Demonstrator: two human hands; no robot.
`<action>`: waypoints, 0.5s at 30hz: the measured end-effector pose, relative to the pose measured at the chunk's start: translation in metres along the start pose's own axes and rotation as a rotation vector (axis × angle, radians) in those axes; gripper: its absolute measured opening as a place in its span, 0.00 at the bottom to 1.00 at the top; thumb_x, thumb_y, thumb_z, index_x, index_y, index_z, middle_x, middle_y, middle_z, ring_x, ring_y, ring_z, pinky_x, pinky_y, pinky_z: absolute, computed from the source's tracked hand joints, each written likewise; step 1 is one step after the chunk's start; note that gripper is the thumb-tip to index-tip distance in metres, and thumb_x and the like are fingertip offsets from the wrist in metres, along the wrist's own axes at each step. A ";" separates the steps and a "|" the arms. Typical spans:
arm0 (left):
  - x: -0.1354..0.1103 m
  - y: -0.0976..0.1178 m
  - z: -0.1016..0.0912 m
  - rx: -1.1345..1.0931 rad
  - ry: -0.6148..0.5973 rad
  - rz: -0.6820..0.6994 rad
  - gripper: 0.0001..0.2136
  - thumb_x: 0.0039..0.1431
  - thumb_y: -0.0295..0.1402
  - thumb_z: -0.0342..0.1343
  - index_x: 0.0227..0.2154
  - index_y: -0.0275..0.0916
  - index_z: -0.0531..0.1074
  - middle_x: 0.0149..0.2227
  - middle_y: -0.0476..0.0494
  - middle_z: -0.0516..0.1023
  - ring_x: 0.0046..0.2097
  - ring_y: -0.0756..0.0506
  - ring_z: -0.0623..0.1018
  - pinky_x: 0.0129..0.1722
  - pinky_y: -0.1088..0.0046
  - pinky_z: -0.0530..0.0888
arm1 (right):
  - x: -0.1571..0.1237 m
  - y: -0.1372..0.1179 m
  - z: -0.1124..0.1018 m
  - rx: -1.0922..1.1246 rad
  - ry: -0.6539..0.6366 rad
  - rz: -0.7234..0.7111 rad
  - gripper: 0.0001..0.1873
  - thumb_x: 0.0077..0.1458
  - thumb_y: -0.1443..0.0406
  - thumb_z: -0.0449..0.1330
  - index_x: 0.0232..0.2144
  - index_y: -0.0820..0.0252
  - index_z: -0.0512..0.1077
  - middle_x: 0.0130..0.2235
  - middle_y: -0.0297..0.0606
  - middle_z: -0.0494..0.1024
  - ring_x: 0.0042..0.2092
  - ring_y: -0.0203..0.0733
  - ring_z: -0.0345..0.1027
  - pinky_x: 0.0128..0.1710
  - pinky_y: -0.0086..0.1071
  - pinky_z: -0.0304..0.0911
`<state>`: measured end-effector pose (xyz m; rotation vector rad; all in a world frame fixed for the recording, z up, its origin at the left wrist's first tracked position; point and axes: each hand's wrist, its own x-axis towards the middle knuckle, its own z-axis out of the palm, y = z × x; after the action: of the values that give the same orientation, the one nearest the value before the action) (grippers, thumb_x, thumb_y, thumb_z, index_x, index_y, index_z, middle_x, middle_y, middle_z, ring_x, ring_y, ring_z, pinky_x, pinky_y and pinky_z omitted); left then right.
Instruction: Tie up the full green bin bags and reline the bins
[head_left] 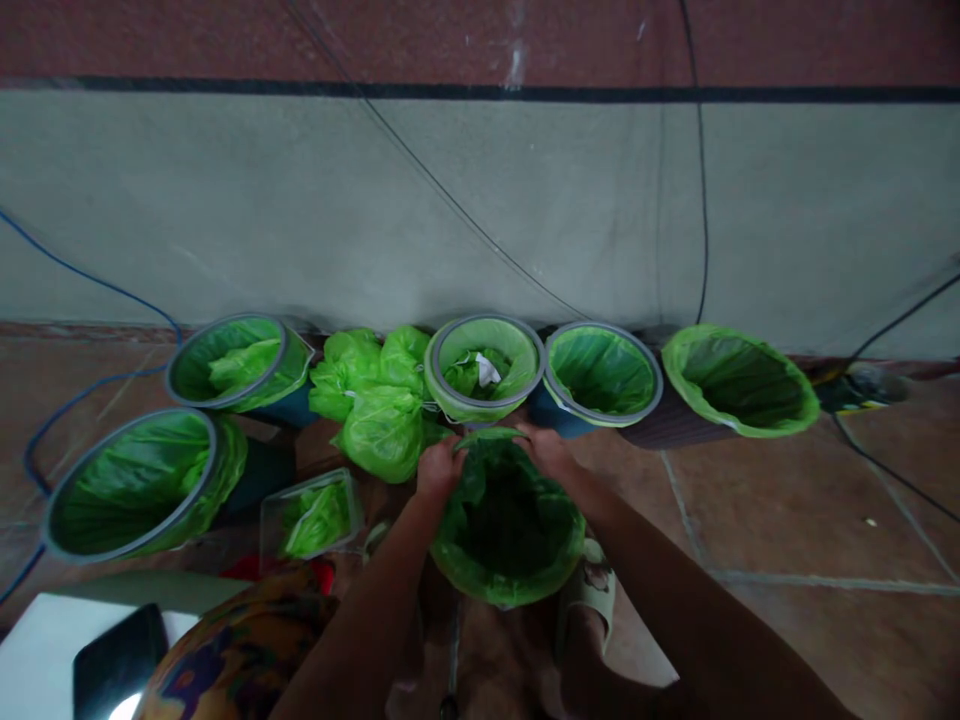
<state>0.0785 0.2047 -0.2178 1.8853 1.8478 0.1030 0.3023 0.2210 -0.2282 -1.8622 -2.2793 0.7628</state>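
Between my feet stands a trash bin lined with a green garbage bag (510, 575); its inside is dark. My left hand (441, 468) is closed on the bag's edge at the far left of the rim. On the far right of the same rim, my right hand (546, 452) also grips the green plastic. Just beyond my hands is a lined bin with a grey ring (486, 405), holding green plastic and something white. Filled green bags (384, 425) lie to the left of it, close to my left hand.
Against the wall on the right are a grey-ringed lined bin (604, 370) and a ringless lined bin (742, 385). Two more ringed bins (214, 460) (281, 355) stand left, near a clear plastic box (319, 515) of green bags. A phone (120, 650) lies lower left. Cables (702, 200) hang along the wall.
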 end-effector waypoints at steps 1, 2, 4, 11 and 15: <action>-0.002 -0.002 0.001 0.022 -0.005 -0.026 0.16 0.65 0.40 0.49 0.50 0.41 0.73 0.44 0.40 0.82 0.47 0.42 0.80 0.47 0.70 0.72 | -0.002 0.001 0.000 -0.024 -0.014 0.020 0.14 0.65 0.62 0.52 0.48 0.57 0.73 0.45 0.42 0.81 0.46 0.43 0.74 0.44 0.29 0.62; -0.004 -0.003 0.002 0.046 -0.014 -0.056 0.16 0.65 0.40 0.50 0.50 0.41 0.73 0.43 0.39 0.82 0.47 0.42 0.80 0.46 0.70 0.72 | -0.003 0.001 0.000 -0.049 -0.033 0.045 0.14 0.65 0.62 0.52 0.47 0.59 0.73 0.44 0.43 0.81 0.45 0.43 0.74 0.43 0.29 0.62; -0.006 -0.002 0.002 0.093 -0.049 -0.107 0.16 0.64 0.37 0.51 0.51 0.39 0.71 0.43 0.38 0.82 0.47 0.42 0.80 0.45 0.70 0.72 | -0.003 0.000 -0.002 -0.091 -0.065 0.085 0.15 0.65 0.61 0.51 0.47 0.61 0.72 0.43 0.45 0.81 0.44 0.43 0.74 0.41 0.29 0.61; -0.010 0.000 -0.009 0.025 -0.115 -0.121 0.29 0.55 0.37 0.61 0.58 0.34 0.63 0.51 0.31 0.77 0.54 0.39 0.76 0.50 0.67 0.71 | -0.012 -0.001 0.001 -0.014 -0.024 0.191 0.16 0.64 0.61 0.52 0.47 0.63 0.73 0.45 0.47 0.80 0.45 0.43 0.74 0.44 0.29 0.62; -0.013 -0.005 -0.021 -0.115 -0.033 -0.150 0.36 0.50 0.39 0.65 0.61 0.33 0.61 0.58 0.30 0.72 0.59 0.38 0.72 0.55 0.66 0.69 | -0.008 0.000 -0.006 0.164 0.160 0.330 0.25 0.60 0.52 0.57 0.52 0.64 0.71 0.49 0.49 0.79 0.49 0.47 0.73 0.47 0.32 0.64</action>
<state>0.0646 0.1982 -0.1983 1.6558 1.9118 0.1237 0.3065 0.2152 -0.2210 -2.1587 -1.7820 0.7782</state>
